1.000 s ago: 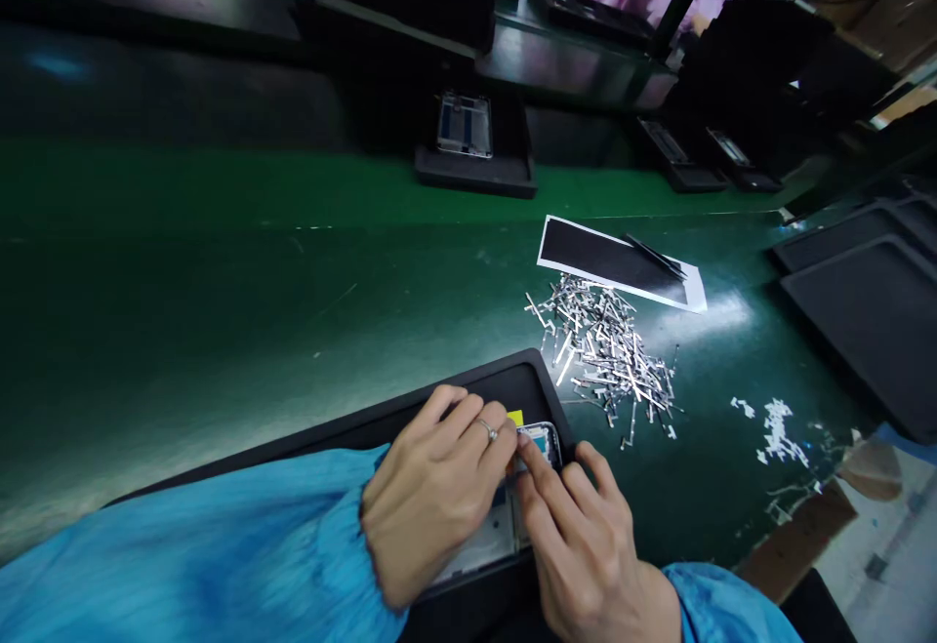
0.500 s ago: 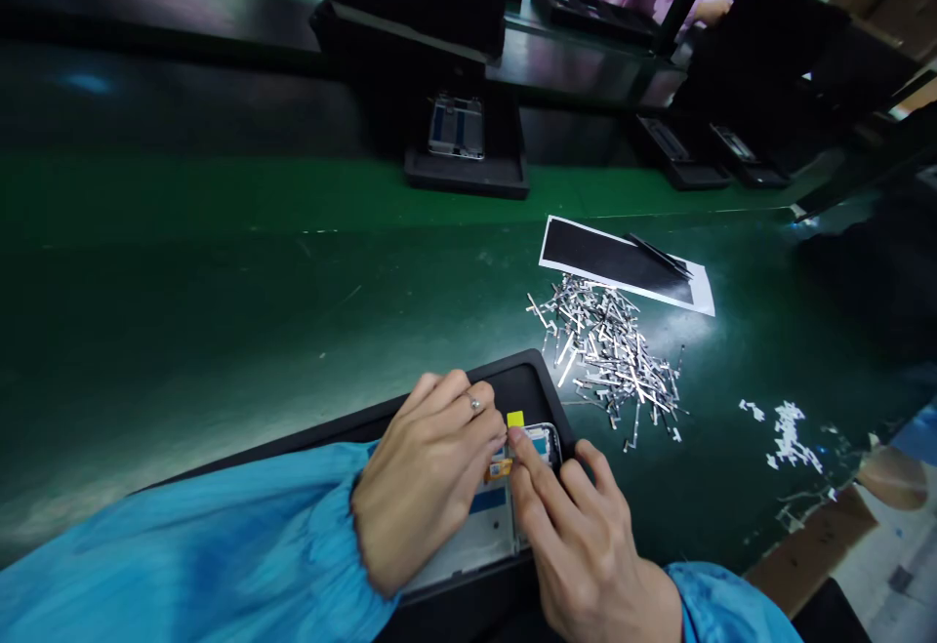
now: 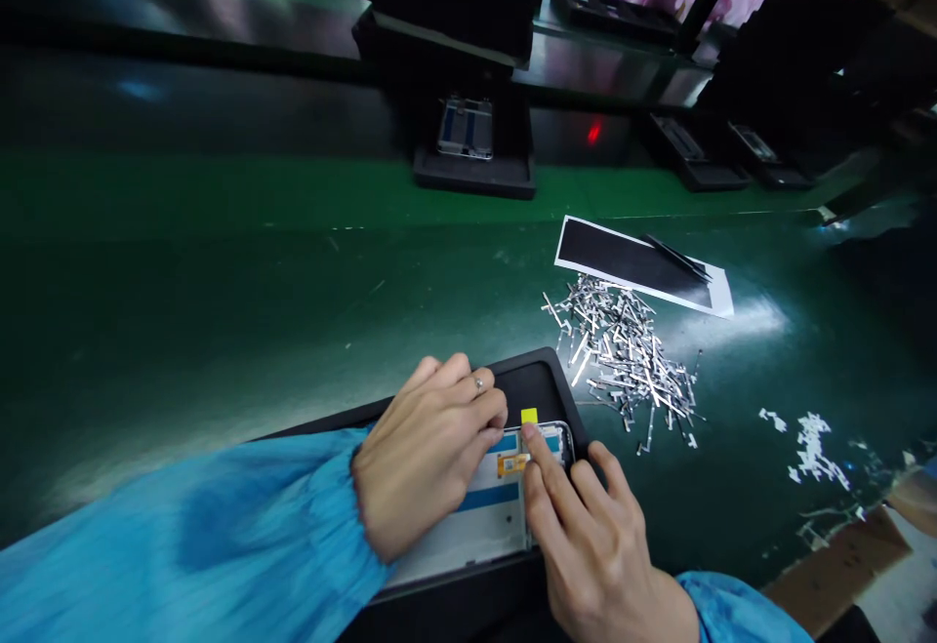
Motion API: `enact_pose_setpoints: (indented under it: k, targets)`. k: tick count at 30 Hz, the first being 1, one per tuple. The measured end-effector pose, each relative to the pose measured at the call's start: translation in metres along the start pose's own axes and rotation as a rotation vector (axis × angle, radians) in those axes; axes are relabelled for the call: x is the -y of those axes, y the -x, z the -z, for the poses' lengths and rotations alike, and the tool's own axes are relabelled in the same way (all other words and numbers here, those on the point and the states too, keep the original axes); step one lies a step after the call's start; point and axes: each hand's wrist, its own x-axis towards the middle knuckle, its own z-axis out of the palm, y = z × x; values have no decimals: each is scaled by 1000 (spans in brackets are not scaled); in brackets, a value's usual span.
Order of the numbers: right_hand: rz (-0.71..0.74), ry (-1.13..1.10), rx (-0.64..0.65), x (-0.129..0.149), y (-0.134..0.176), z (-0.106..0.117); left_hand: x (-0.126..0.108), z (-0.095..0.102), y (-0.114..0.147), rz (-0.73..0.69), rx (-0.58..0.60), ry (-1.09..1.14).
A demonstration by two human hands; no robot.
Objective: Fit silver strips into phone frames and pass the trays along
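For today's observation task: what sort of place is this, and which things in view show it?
Probably an electronics assembly line: a phone frame in a black tray, a pile of small metal parts on the green bench.

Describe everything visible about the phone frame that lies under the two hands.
The phone frame lies flat in a black tray. It looks like pale metal crossed by blue strips, with a small orange piece and a yellow tab near its top. The left hand rests over its left side; the right hand presses a fingertip at its top.

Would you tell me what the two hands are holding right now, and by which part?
Nothing is lifted. The left hand rests on the phone frame in the black tray, steadying it; the right hand presses its forefinger at the frame's top end.
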Motion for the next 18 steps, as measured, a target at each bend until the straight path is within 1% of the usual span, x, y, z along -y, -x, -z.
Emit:
enact_pose_setpoints:
  k: [3, 5, 7, 9, 13, 16, 18]
  targets:
    - [-2, -4, -7, 1, 1, 0, 4, 9, -6, 36, 126, 13]
    - [1, -5, -17, 1, 1, -1, 5, 16, -10, 35, 218, 33]
    - [1, -11, -26, 0, 1, -1, 5, 21, -13, 36, 271, 30]
    - [2, -21, -37, 0, 0, -1, 5, 25, -15, 49, 292, -4]
    - [11, -2, -67, 0, -5, 2, 6, 25, -17, 40, 283, -106]
    - [26, 47, -108, 5, -9, 3, 10, 22, -14, -10, 189, -139]
    - [45, 52, -108, 9, -11, 1, 13, 19, -11, -21, 143, -120]
